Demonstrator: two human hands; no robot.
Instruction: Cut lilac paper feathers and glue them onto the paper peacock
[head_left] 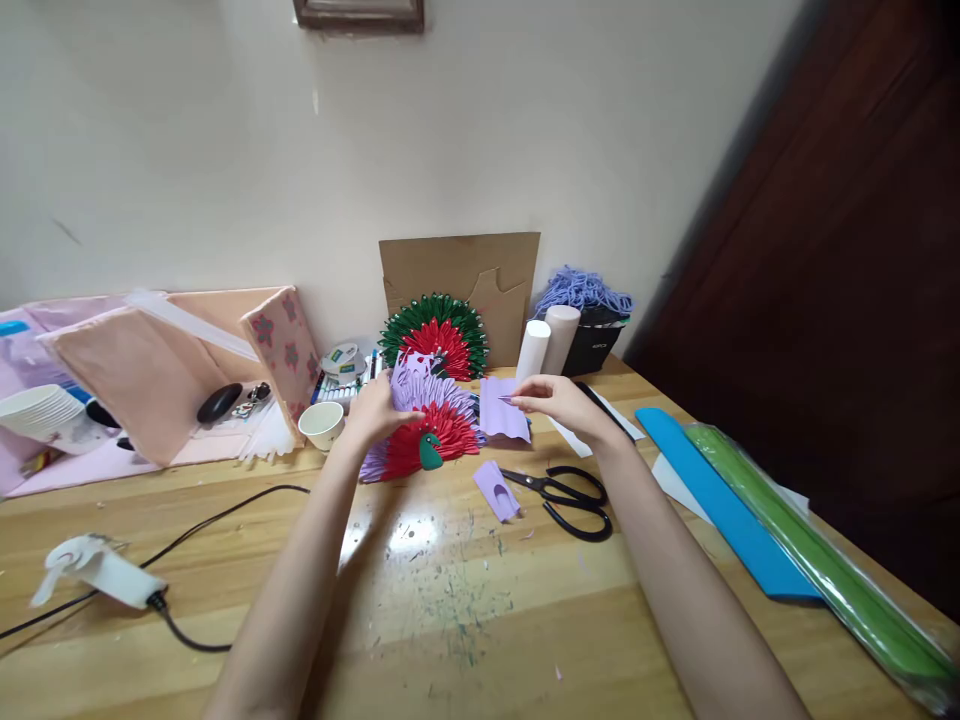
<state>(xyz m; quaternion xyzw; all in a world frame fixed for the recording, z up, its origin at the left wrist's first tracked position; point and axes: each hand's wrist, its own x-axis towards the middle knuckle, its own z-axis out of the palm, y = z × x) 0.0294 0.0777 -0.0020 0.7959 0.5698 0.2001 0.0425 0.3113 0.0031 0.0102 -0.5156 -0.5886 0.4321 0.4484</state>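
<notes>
My left hand (pixel 381 412) grips the upper edge of a paper peacock craft (pixel 431 432) with red and purple feathers and a green head, resting on the wooden table (pixel 465 620). My right hand (pixel 559 402) pinches a small purple paper piece (pixel 501 408) just right of the peacock. A purple paper scrap (pixel 496 490) with a cut-out lies in front, beside black scissors (pixel 574 492).
A second green-and-red peacock fan (pixel 435 335) leans on cardboard (pixel 461 270) at the wall. White rolls (pixel 547 340), purple yarn (pixel 581 290), a paper cup (pixel 322 424), markers, a glue gun (pixel 94 568) with black cord, pink fabric at left, blue (pixel 720 500) and green (pixel 817 560) paper rolls at right.
</notes>
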